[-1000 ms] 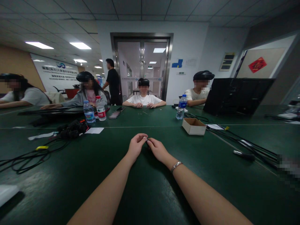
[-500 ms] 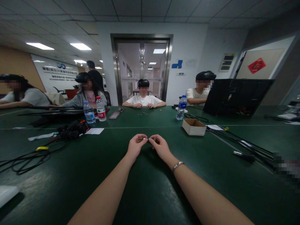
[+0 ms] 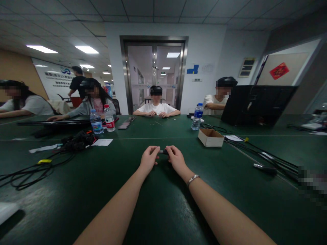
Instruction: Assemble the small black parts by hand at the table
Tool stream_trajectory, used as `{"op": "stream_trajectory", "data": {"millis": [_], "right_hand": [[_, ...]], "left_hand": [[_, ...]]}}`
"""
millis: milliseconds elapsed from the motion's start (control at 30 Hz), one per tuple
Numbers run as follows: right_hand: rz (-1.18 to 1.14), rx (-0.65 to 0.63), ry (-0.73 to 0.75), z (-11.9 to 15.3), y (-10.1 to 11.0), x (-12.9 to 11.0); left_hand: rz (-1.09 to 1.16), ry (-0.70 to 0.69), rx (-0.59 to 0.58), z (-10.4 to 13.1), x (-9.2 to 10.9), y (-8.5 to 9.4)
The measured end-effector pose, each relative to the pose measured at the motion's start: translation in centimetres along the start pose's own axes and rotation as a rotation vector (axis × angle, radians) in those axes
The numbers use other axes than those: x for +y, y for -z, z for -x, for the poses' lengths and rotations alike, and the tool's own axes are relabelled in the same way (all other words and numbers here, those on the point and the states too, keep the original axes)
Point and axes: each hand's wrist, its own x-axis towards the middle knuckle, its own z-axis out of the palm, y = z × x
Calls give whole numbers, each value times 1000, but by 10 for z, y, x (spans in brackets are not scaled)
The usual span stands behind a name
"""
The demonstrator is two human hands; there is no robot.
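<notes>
Between my hands, just above the green table point(image 3: 163, 200), is a small dark stick point(image 3: 165, 152) with a silvery end, like a USB stick; its exact kind is too small to tell. My right hand point(image 3: 176, 160) pinches the dark part between thumb and fingers. At the silvery end, my left hand point(image 3: 148, 160) is closed in a pinch, fingertips touching or very close to it. A metal bracelet point(image 3: 192, 180) circles my right wrist.
An open cardboard box point(image 3: 211, 141) stands right of my hands, near a water bottle point(image 3: 197, 117). Black cables lie on both sides. Two more bottles, one with a red cap point(image 3: 109, 119), stand at left. Across the table sits a person in a white shirt point(image 3: 146, 108); others sit nearby.
My hands have drawn slightly apart at the fingertips, so the dark stick and its silvery end now show between them. A standing person in the background has moved left.
</notes>
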Motion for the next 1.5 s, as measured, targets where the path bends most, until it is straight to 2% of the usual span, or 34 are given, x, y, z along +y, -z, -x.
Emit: {"op": "stream_trajectory", "data": {"millis": [133,233,567,833,900,967,1067,1200,1333,1500], "right_hand": [[-1,6,3,1,0,-1],[-5,7,3,0,-1,0],[-13,19,-29,0,0,-1],[0,17,-12,-1,0,0],[13,19,-8,0,0,-1],[30,22,-2,0,0,-1],[52,14,8,0,0,0],[65,1,23,-1,1,2],[34,9,10,-2,1,3],[27,-1,1,-1,0,1]], "left_hand": [[-164,-16,14,-3,-5,-2],[-189,-27,1,-4,-9,-2],[-7,-152,-136,-1,-11,1],[35,-232,-160,-1,-7,2],[77,-166,-109,-3,-7,1],[86,-28,-52,-6,-8,0],[-12,71,-45,-9,-12,-2],[-129,-23,-86,-9,-18,-3],[-88,-113,-140,-6,-16,-1],[-45,-266,-154,-3,-10,1]]}}
